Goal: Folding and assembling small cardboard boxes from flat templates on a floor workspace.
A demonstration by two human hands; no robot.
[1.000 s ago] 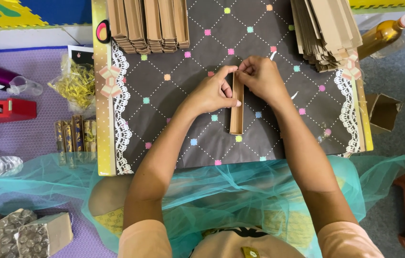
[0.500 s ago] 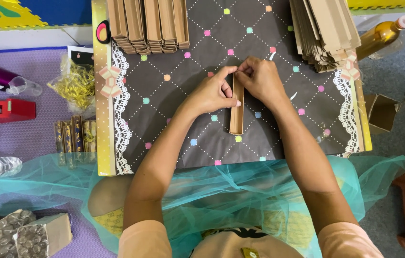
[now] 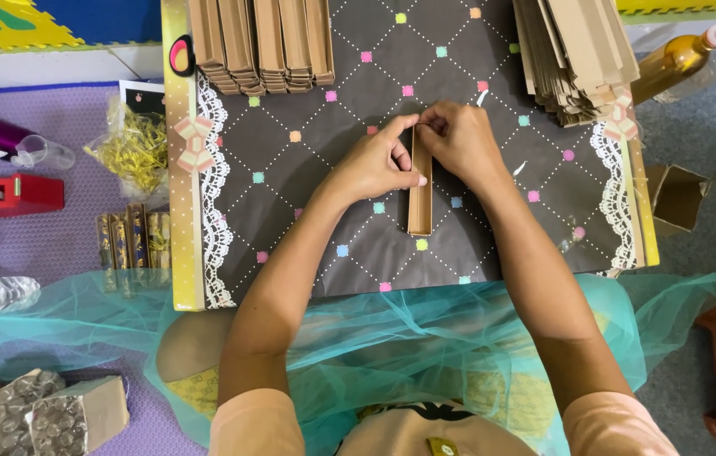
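Both hands, left hand (image 3: 377, 165) and right hand (image 3: 458, 143), barely shifted, still pinching the narrow brown box (image 3: 420, 187).

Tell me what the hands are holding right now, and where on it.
Both hands, left and right, hold the narrow brown cardboard box at its far end.

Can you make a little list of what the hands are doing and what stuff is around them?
left hand: pinching the narrow brown box
right hand: gripping the box's top end
surface: dark patterned board
above, left: row of folded brown boxes
above, right: stack of flat brown card
far left: red tape dispenser
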